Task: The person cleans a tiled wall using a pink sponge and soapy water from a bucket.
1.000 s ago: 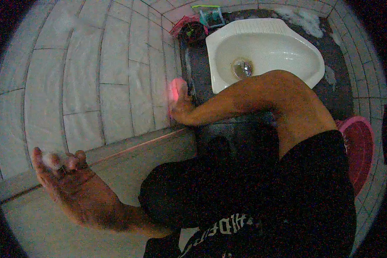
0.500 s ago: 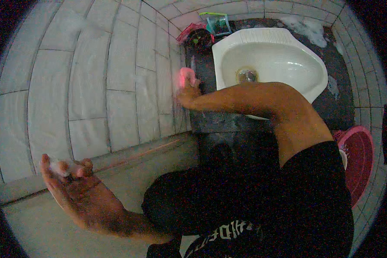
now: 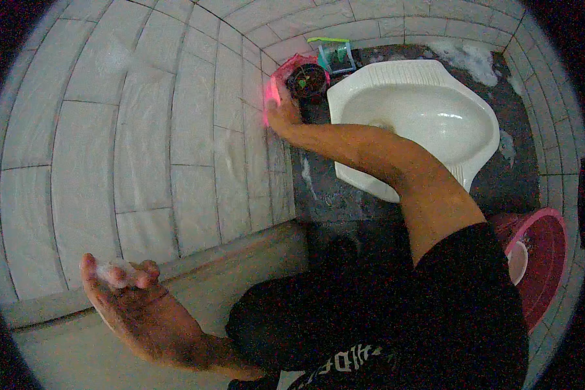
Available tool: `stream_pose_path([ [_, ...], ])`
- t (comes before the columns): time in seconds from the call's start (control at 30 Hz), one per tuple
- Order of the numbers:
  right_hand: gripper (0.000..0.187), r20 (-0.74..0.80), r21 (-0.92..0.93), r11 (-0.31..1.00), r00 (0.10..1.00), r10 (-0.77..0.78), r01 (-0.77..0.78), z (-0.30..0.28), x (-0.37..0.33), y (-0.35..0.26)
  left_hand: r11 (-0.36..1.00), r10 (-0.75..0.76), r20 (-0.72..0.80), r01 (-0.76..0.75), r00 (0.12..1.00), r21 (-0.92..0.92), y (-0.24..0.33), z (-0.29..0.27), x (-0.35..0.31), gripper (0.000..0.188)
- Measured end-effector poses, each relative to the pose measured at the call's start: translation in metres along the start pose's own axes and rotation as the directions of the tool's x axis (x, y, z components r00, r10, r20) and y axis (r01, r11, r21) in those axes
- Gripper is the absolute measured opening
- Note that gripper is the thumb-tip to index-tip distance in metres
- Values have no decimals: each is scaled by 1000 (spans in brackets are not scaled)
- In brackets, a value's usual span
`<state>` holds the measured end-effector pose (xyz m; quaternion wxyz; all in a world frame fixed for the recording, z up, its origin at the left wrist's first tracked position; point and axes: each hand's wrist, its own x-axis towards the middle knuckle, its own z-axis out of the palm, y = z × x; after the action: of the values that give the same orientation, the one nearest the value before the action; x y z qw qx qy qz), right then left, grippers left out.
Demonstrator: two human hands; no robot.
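My right hand (image 3: 283, 109) reaches far forward and presses a pink scrubber (image 3: 270, 97) against the white tiled wall (image 3: 143, 130), low down near the floor. My left hand (image 3: 131, 305) hangs palm up at the lower left, fingers loosely curled with soap foam (image 3: 114, 268) on the fingertips, holding nothing. A white squat toilet pan (image 3: 429, 123) lies in the dark wet floor just right of my right arm.
A small black pot (image 3: 307, 80) in a pink holder stands by the wall behind the scrubber. A green and blue container (image 3: 335, 53) sits in the far corner. A pink bucket (image 3: 545, 260) stands at the right. Foam patches (image 3: 465, 55) lie on the floor. A raised ledge (image 3: 188, 273) runs along the wall base.
My right hand has slid the pink scrubber along the wall, farther away toward the black pot. My left hand has stayed at the lower left, its fingers curling a little more.
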<state>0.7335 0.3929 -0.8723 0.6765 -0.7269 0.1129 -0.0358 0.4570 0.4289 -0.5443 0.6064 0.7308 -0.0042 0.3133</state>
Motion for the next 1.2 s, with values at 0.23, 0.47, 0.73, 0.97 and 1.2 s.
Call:
stream_pose_path([
  [0.23, 45, 5, -246, 960, 990, 139, -134, 15, 51, -33, 997, 3, -104, 5, 995, 74, -2, 1, -11, 52],
  [0.47, 54, 7, -82, 969, 972, 235, -234, 23, 75, -34, 994, -27, -119, 39, 992, 99, -2, 1, -22, 46],
  [0.73, 61, 180, 358, 931, 973, -146, 73, -8, 17, -182, 997, -28, -126, 37, 992, 70, -10, -7, -26, 47],
  [0.97, 56, 6, 394, 643, 698, -716, 657, -36, -34, -223, 995, -9, -187, 28, 982, 99, -12, 9, -30, 48],
  [1.2, 54, 185, 918, 367, 658, -729, 148, -52, -26, -236, 999, -27, -183, 34, 983, 34, -7, 15, -36, 44],
])
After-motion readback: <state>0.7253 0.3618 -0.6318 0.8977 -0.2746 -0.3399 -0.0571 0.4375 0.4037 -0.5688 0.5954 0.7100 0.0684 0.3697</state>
